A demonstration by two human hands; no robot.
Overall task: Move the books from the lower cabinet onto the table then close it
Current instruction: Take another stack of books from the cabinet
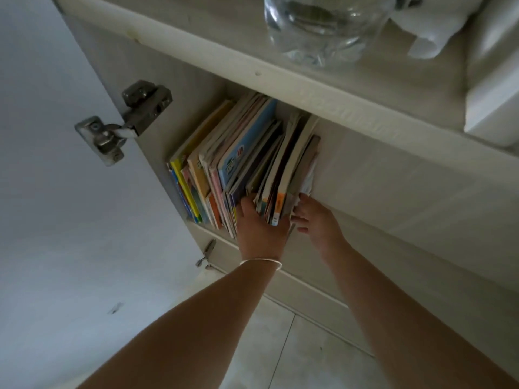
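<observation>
A row of thin, colourful books (pixel 241 158) stands upright in the open lower cabinet (pixel 365 175), leaning left. My left hand (pixel 259 228), with a bracelet on the wrist, has its fingers pushed in between the books, its palm against the right-hand bunch (pixel 283 175). My right hand (pixel 314 217) holds the other side of that bunch at its lower right corner. The bunch stands on the cabinet floor between both hands. Fingertips of both hands are hidden behind the books.
The cabinet door (pixel 56 192) stands open on the left, its metal hinge (pixel 123 119) near the books. On the table top (pixel 224 37) above sit a clear glass jar (pixel 323 26), a white cloth (pixel 438 26) and a white box (pixel 494 88). Tiled floor (pixel 295 355) below.
</observation>
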